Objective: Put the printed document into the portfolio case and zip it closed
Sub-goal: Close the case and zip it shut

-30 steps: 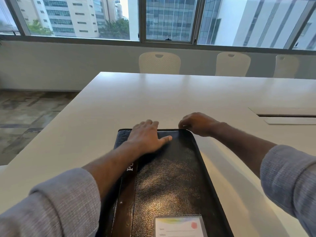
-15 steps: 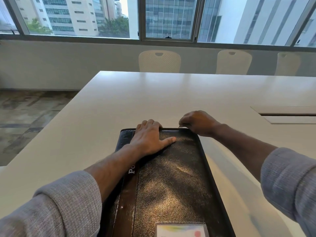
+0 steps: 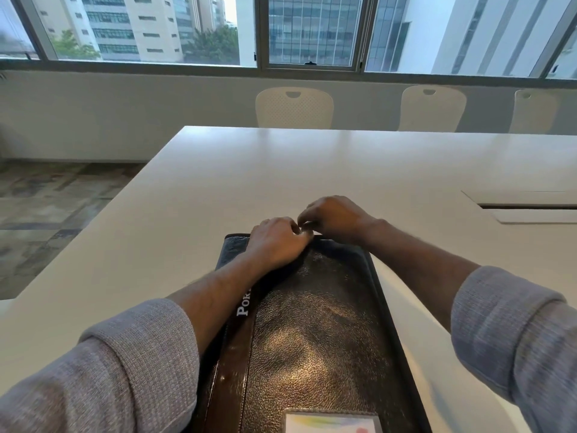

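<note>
On the white table (image 3: 343, 170), a black leather portfolio case (image 3: 318, 332) lies closed flat, running from the near edge away from the person, with a label card (image 3: 331, 423) at its near end. Over its far left part the left hand (image 3: 274, 242) rests, fingers curled down at the far edge. Just right, touching it, the right hand's (image 3: 335, 218) grip pinches something small there; I cannot tell what. Three white chairs (image 3: 293, 107) stand beyond.
</note>
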